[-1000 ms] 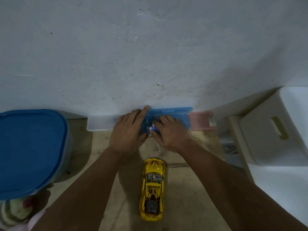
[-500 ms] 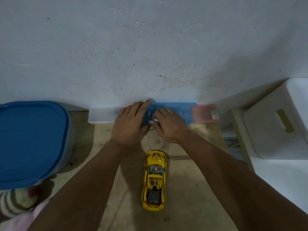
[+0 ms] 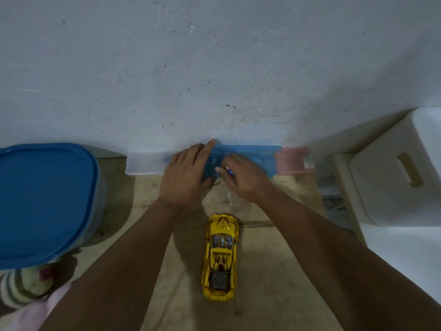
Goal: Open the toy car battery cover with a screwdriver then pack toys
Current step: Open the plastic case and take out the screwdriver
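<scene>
A person's two bare forearms reach up from the bottom of the frame toward a pale wall that fills the upper half. At the centre, against the foot of the wall, lies a long blue translucent case (image 3: 250,158). What it holds cannot be made out. The left hand (image 3: 185,174) rests on the case's left end, fingers extended over it, forefinger tip at its top edge. The right hand (image 3: 243,176) has its fingers curled, pinching a small object with a purple tip (image 3: 226,168) against the front of the case; too little shows to name it.

A clear plastic box (image 3: 143,163) sits just left of the case, a pink one (image 3: 292,160) just right, both blurred.

At far left stands a large tub with a blue lid (image 3: 40,199), closed. Below it, lower left, lies a striped soft toy (image 3: 21,285).

The yellow toy car (image 3: 220,256) stands on its wheels on the tan floor (image 3: 262,295), lower centre, between the forearms, nose toward the wall, apart from both hands.

At right, a cream plastic stool (image 3: 393,177) stands close against the wall.
</scene>
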